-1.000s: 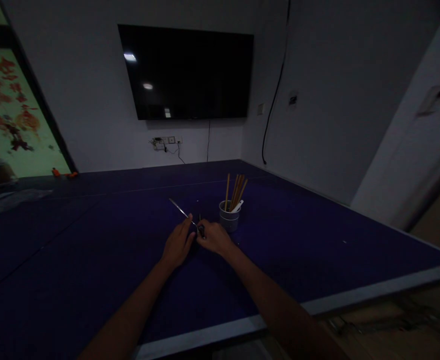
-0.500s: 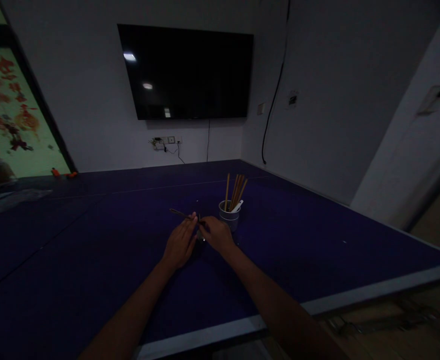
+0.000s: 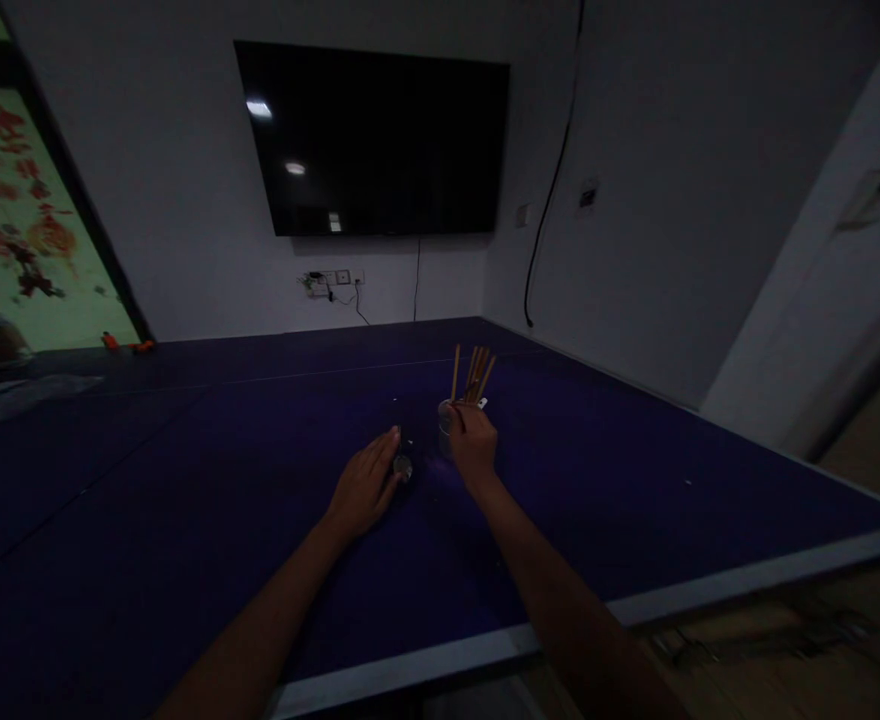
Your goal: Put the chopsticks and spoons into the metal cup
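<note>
My left hand (image 3: 363,487) lies flat on the dark blue table (image 3: 185,480), fingers stretched out, fingertips beside a small shiny round object (image 3: 402,466). My right hand (image 3: 473,441) is raised in front of a pale cup (image 3: 445,417), with its back towards me. Its fingers are curled at the cup's rim, and whatever they hold is hidden. Several wooden sticks (image 3: 473,371) stand up out of the cup above that hand, and a white tip (image 3: 482,403) shows just past the knuckles.
A pale stripe marks the table's near edge (image 3: 440,655). A dark wall-mounted screen (image 3: 376,140) hangs on the far wall, with sockets (image 3: 331,279) and a cable under it. A doorway (image 3: 20,220) opens at the left. Bare floor (image 3: 800,660) lies at the lower right.
The thin metal utensil that stuck out between my hands is no longer visible. My right hand has moved right and away to the cup. My left hand stays flat on the table.
</note>
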A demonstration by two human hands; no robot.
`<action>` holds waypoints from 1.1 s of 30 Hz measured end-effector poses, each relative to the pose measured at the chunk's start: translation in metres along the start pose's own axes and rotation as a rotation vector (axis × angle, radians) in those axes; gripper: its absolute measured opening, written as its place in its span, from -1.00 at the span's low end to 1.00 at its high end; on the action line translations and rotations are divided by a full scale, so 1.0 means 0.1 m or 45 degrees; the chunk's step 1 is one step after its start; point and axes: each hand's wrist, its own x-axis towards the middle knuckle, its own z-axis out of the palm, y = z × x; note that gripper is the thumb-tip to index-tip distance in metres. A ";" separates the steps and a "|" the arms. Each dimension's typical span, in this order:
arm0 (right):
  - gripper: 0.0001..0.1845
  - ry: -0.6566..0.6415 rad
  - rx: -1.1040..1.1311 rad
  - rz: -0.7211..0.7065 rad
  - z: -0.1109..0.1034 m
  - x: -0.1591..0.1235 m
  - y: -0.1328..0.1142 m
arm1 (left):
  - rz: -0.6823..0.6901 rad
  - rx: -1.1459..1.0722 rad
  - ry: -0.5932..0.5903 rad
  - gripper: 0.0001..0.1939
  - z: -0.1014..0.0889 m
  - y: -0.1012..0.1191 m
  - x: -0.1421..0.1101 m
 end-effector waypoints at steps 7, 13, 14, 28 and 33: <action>-0.64 -0.107 -0.153 0.225 -0.07 0.13 0.20 | -0.074 -0.011 -0.026 -0.37 0.01 -0.03 -0.03; -0.69 -0.277 -0.329 0.179 -0.07 0.17 0.30 | -0.106 -0.014 -0.033 -0.37 0.01 -0.04 -0.03; -0.69 -0.298 -0.359 0.160 -0.08 0.18 0.30 | -0.107 -0.015 -0.034 -0.37 0.01 -0.05 -0.04; -0.72 -0.399 -0.503 0.165 -0.12 0.25 0.25 | -0.143 -0.040 -0.062 -0.38 0.04 -0.09 -0.06; -0.72 -0.334 -0.416 0.172 -0.09 0.24 0.29 | -0.145 -0.057 -0.059 -0.36 0.04 -0.08 -0.06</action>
